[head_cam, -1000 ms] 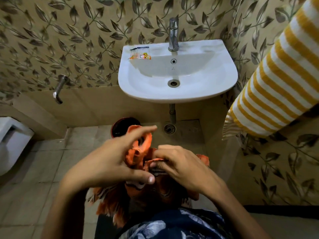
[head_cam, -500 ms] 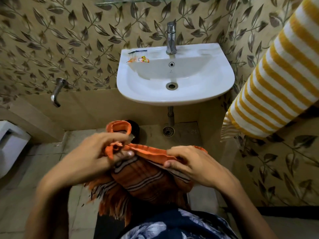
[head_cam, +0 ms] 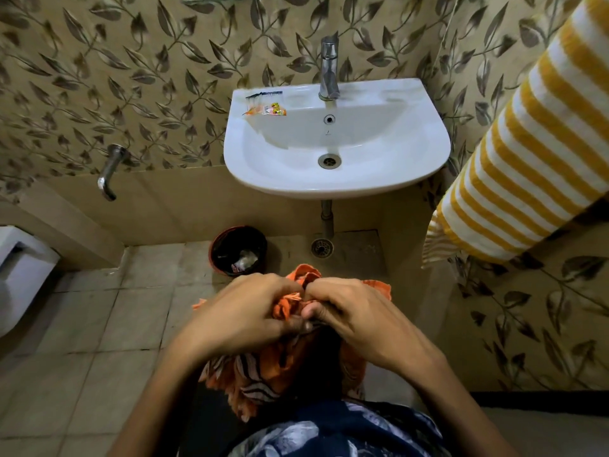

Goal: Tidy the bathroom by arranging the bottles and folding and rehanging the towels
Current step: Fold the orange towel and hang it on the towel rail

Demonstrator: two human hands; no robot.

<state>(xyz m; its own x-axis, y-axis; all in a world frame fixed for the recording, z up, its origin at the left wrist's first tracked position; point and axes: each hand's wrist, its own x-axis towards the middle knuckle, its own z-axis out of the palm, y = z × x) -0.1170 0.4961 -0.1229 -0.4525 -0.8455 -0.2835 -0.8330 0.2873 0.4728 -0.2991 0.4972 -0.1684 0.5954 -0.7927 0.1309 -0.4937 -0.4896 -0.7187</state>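
Small bathroom, white sink (head_cam: 336,179) ahead. Left hand (head_cam: 240,316) and right hand (head_cam: 356,313) close together, fingers (head_cam: 324,288) pinching bunched orange towel (head_cam: 280,367). Best to match corners before folding.

A white wall-mounted sink (head_cam: 336,179) sits against leaf-patterned wallpaper (head_cam: 99,77), with a chrome tap (head_cam: 329,69) upright at its back edge, a dark comb (head_cam: 263,95) and a small orange sachet (head_cam: 267,109) lying on its left rim, and a drain pipe (head_cam: 327,219) running down beneath it. On the tiled floor (head_cam: 99,324) below stand a dark round bin (head_cam: 239,250) holding scraps and, just to its right, a round floor drain (head_cam: 322,248). A second chrome spout (head_cam: 110,171) juts from the wall on the left, above part of a white toilet (head_cam: 19,275) at the frame's edge.
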